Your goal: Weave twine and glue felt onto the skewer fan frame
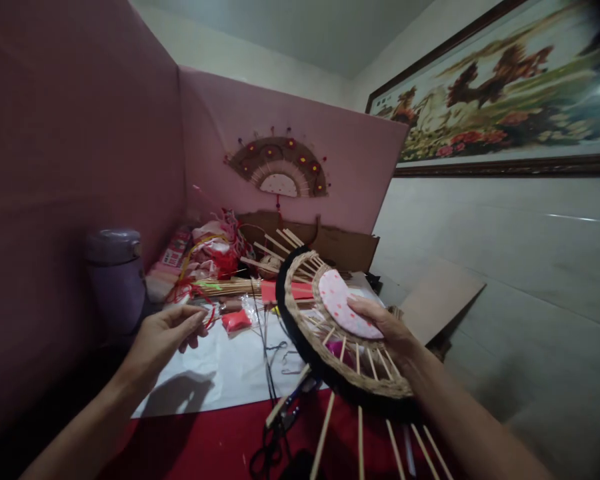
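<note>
My right hand (387, 327) grips a half-made woven fan (300, 333) by its white, red-dotted centre piece (337, 307), thumb on top. Its thin wooden sticks spread outward through a tan braided band and a black outer band, with bare ends sticking out past the black. To the left, my left hand (173, 330) is raised above the white sheet with thumb and fingers pinched together. A red cord (211, 315) shows at its fingertips; whether it is held or lies behind them I cannot tell. Black cord (266, 360) hangs between the hand and the fan.
A finished fan (280, 167) hangs on the pink board behind. A lilac flask (115, 280) stands at left. Red and pink cords (225, 257), a bundle of sticks (230, 287) and a red packet (237, 321) lie on the white sheet (195, 383) over a red cloth (195, 447).
</note>
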Motion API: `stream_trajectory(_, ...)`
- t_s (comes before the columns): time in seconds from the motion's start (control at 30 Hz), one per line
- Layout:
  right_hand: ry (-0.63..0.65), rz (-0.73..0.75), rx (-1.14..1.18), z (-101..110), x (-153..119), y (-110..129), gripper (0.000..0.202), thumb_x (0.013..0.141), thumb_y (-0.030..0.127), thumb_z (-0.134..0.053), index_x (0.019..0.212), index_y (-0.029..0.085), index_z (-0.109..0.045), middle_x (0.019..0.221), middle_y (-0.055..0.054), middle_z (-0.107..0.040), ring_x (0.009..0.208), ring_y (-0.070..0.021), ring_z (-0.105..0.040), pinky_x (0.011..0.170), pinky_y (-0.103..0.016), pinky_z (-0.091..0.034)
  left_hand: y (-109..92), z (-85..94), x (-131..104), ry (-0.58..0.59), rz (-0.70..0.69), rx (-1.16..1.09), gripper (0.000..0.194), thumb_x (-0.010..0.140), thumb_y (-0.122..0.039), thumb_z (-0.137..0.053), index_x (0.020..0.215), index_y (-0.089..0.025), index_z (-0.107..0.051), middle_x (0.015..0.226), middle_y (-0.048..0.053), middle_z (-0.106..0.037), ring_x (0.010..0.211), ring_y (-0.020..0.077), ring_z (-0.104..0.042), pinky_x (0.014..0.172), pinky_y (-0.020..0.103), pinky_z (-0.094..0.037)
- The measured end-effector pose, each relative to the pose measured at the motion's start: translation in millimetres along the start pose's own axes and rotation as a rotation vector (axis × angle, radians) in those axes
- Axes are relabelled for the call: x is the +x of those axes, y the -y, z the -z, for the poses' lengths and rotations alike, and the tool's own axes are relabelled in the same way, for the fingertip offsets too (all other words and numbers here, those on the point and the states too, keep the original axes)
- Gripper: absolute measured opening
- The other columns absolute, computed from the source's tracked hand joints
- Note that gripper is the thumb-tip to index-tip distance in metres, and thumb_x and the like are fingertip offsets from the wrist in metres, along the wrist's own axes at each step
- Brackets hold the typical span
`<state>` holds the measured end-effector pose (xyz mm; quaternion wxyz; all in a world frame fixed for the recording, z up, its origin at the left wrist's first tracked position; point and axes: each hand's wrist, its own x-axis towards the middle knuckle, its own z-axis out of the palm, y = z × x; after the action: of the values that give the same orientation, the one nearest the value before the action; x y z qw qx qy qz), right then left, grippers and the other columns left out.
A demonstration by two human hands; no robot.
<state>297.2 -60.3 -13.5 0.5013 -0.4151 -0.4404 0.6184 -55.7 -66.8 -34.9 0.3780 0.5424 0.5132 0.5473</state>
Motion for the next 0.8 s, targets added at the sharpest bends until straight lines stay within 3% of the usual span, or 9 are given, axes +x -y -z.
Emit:
stream_trajectory(0.13, -0.011, 0.155, 0.212, -4.4, 15.1, -1.1, 0.03, 0.078, 0.025, -0.057, 0.105, 0.013, -0.058, 0.084, -0.009, -0.072, 0.071, -0.0216, -0.068, 0.065, -0.034, -0.056, -26.8, -19.3, 20.7, 0.137, 0.083, -0.206, 0.026, 0.063, -0.035, -0.073, 0.074, -0.014, -0.064, 0.053, -0.001, -0.062, 0.044, 0.0083, -0.05, 0.042, 0.02, -0.033)
stream_trajectory(0.23, -0.036, 0.239, 0.244, -5.5, 30.6, -2.9, 0.029, 0.076, 0.022, -0.057, 0.104, 0.014, -0.058, 0.086, -0.006, -0.072, 0.074, -0.0202, -0.069, 0.069, -0.032, -0.056, -41.0, -42.1, 34.1, 0.215, 0.07, -0.249, 0.026, 0.063, -0.031, -0.073, 0.083, -0.016, -0.065, 0.075, 0.004, -0.07, 0.063, 0.0139, -0.062, 0.053, 0.023, -0.042)
stream_trajectory(0.33, -0.032, 0.26, 0.235, -3.3, 37.4, -3.7, 0.028, 0.075, 0.023, -0.059, 0.101, 0.015, -0.059, 0.087, -0.005, -0.072, 0.076, -0.0191, -0.068, 0.071, -0.03, -0.055, -44.8, -65.0, 36.8, 0.317, 0.045, -0.291, 0.034, 0.064, -0.026, -0.071, 0.097, -0.019, -0.064, 0.101, 0.008, -0.069, 0.086, 0.0187, -0.063, 0.063, 0.026, -0.045)
stream_trajectory(0.47, 0.0, 0.245, 0.165, -1.3, 30.8, -5.2, 0.031, 0.072, 0.024, -0.065, 0.102, 0.016, -0.061, 0.092, -0.005, -0.071, 0.082, -0.0205, -0.067, 0.073, -0.029, -0.054, -34.1, -80.0, 25.7, 0.407, 0.042, -0.354, 0.036, 0.068, -0.026, -0.068, 0.103, -0.018, -0.064, 0.106, 0.011, -0.067, 0.09, 0.0208, -0.062, 0.067, 0.028, -0.044)
stream_trajectory(0.63, 0.004, 0.187, 0.084, -1.1, 22.1, -13.2, 0.034, 0.071, 0.029, -0.066, 0.102, 0.015, -0.062, 0.095, -0.006, -0.07, 0.083, -0.0225, -0.067, 0.071, -0.03, -0.053, -9.7, -77.5, 11.9, 0.511, 0.064, -0.54, 0.029, 0.072, -0.02, -0.06, 0.101, -0.019, -0.065, 0.108, 0.01, -0.067, 0.106, 0.0244, -0.055, 0.085, 0.034, -0.04)
stream_trajectory(0.8, -0.099, 0.14, 0.098, 1.9, 21.1, -21.2, 0.03, 0.065, 0.028, -0.07, 0.093, 0.019, -0.064, 0.084, -0.003, -0.072, 0.078, -0.0215, -0.067, 0.068, -0.029, -0.054, -0.3, -84.5, 6.3, 0.533, 0.149, -0.616, 0.03, 0.076, -0.022, -0.057, 0.106, -0.017, -0.063, 0.103, 0.011, -0.066, 0.097, 0.0244, -0.058, 0.084, 0.036, -0.039)
